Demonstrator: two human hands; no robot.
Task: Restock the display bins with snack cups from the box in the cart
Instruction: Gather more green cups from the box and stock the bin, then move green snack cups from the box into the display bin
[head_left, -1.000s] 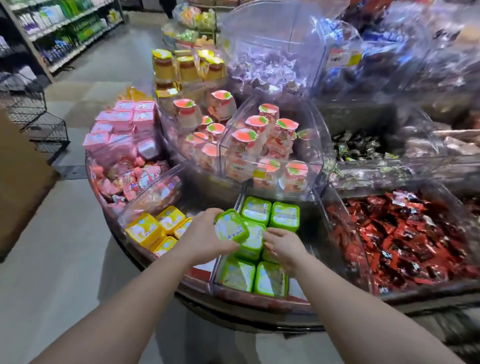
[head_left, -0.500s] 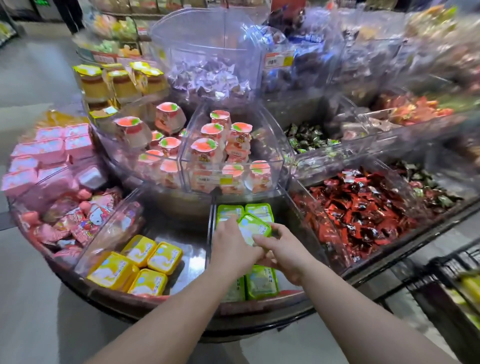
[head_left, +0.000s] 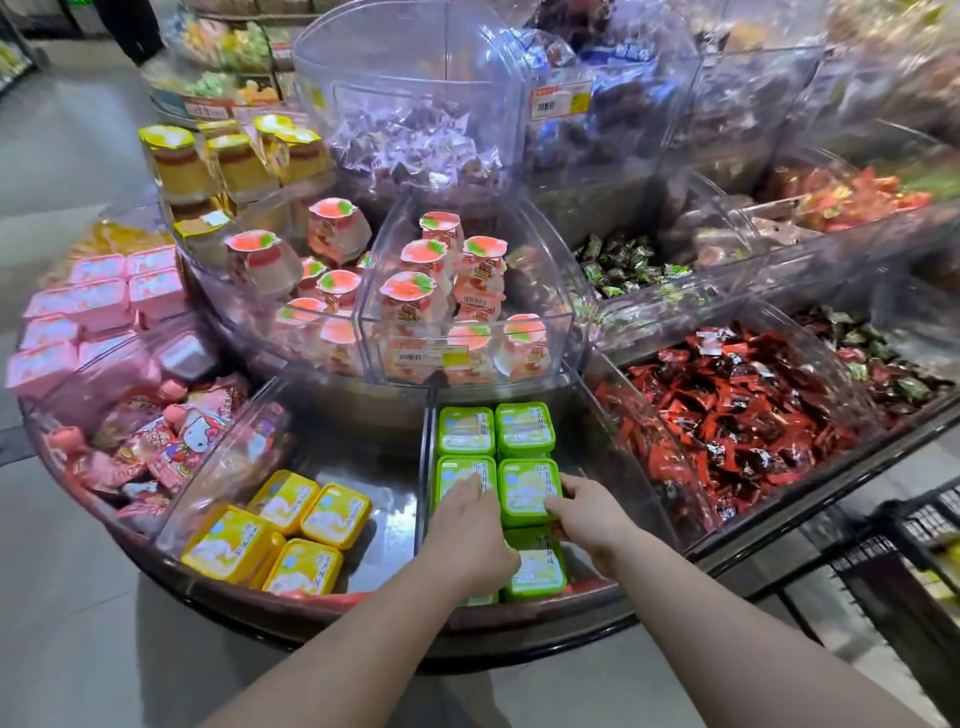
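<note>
Several green snack cups lie in rows in a clear display bin (head_left: 613, 467) at the front of the round stand. My left hand (head_left: 470, 530) rests flat on the left column, fingertips on a green cup (head_left: 457, 475). My right hand (head_left: 587, 514) grips the near right corner of the middle green cup (head_left: 527, 488) in the right column. Two more green cups (head_left: 496, 428) sit behind, and another green cup (head_left: 535, 569) lies in front, partly under my hands. The box is out of view.
Yellow snack cups (head_left: 283, 535) fill the neighbouring bin to the left. Pink cups (head_left: 98, 306) and pink packets sit further left, peach-lidded cups (head_left: 441, 280) on the tier above, red-wrapped candy (head_left: 737, 410) to the right. A black wire cart (head_left: 904, 561) stands at the lower right.
The green cup my left hand held up a second ago now lies flat in the bin. Both hands have lowered onto the cups. The view has swung right, bringing the cart in.
</note>
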